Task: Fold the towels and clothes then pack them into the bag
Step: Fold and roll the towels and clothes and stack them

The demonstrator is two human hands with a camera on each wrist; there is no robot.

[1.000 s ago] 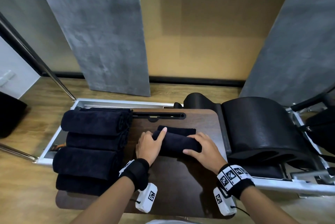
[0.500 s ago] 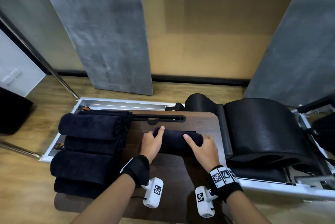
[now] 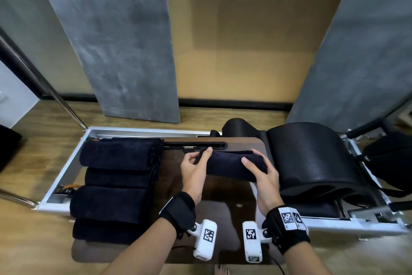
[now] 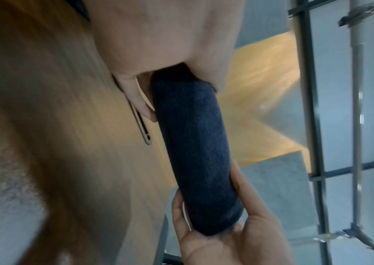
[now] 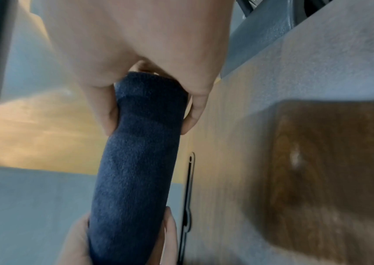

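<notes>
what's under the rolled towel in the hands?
Under the rolled towel, gripped at its ends by the left hand and right hand, only bare dark wooden board shows. The strip directly beneath is covered.

**Both hands closed on one rolled towel**

The left hand (image 3: 194, 171) is wrapped round the left end of the rolled towel (image 3: 231, 166), thumb on top and fingers curled beneath. The right hand (image 3: 264, 174) is clamped on the right end, thumb across the near side. Both forearms are extended forward, nearly parallel, with a black strap worn at each wrist.
</notes>
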